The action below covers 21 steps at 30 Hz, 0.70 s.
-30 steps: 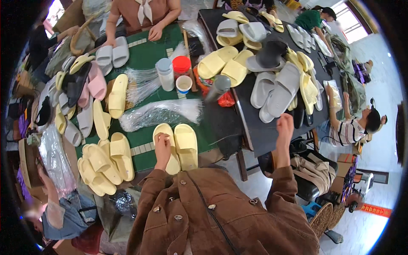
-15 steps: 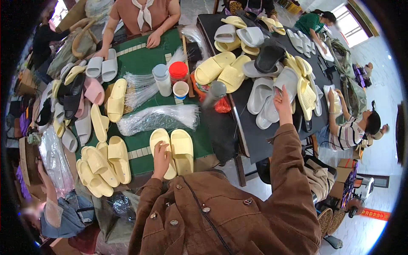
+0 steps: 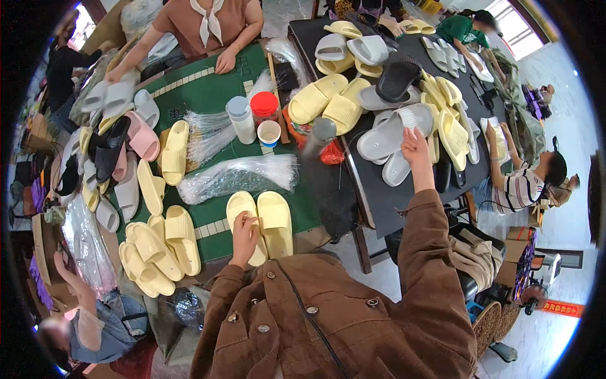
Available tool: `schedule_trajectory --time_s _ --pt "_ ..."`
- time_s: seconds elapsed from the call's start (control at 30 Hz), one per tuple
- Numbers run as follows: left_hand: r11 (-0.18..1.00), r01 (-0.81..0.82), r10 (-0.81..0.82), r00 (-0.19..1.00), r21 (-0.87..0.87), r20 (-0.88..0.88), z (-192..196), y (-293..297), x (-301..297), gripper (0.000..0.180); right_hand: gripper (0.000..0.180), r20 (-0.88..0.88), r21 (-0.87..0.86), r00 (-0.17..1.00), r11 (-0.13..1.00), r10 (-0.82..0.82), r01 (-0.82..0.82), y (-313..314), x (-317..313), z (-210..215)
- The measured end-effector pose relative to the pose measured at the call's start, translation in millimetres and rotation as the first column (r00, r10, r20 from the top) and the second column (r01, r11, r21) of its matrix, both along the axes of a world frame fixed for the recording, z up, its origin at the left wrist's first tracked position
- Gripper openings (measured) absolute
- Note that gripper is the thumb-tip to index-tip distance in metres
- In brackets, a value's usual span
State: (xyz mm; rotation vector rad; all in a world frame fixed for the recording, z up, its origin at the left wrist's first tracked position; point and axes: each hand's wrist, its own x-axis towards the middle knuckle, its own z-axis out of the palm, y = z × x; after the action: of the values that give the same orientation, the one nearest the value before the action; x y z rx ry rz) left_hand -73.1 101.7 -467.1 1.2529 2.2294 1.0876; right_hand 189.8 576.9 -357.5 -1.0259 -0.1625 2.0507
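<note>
A pair of pale yellow slippers (image 3: 275,221) lies at the near edge of the green table. Over the left slipper of that pair is my left hand (image 3: 245,240), its fingers curled together; anything pinched in them is too small to name. Reaching to the dark table on the right, my right hand (image 3: 416,155) is closed at the near edge of a grey slipper (image 3: 382,139), which lies across other grey slippers. Its fingertips partly cover that edge. A black slipper (image 3: 398,79) and several yellow slippers (image 3: 346,106) surround this pile.
Bundles of clear plastic strands (image 3: 240,180) lie on the green table (image 3: 297,205). Beyond them stand a grey-capped bottle (image 3: 240,120), a red-lidded jar (image 3: 264,107) and a paper cup (image 3: 269,133). Slippers (image 3: 158,249) are heaped at left. Co-workers sit around both tables.
The grey slipper by my right hand has swung round, its heel now toward the left. A person across the table has shifted grey slippers leftward. My left hand stays over the yellow slipper.
</note>
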Motion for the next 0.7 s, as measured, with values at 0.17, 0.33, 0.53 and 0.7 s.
schedule_trajectory --time_s 0.17,0.33,0.53,0.7 --pt "0.999 -0.001 0.003 0.999 0.034 -0.052 0 -2 2 0.028 0.034 -0.071 -0.283 0.995 0.958 -0.076 0.053 -9 -42 0" --pt "1.0 -0.007 0.007 1.0 -0.011 -0.021 4 -2 3 0.03 0.036 -0.258 -0.152 0.878 0.914 -0.404 0.376 -5 -55 -9" --pt "1.0 -0.002 0.002 1.0 0.0 -0.022 3 -5 2 0.031 0.031 -0.279 0.241 0.922 0.91 -0.268 0.338 11 -43 25" --pt "1.0 0.015 -0.014 1.0 0.019 -0.013 6 -2 2 0.032 0.017 -0.149 0.586 0.959 0.76 -0.242 0.282 -24 -19 76"
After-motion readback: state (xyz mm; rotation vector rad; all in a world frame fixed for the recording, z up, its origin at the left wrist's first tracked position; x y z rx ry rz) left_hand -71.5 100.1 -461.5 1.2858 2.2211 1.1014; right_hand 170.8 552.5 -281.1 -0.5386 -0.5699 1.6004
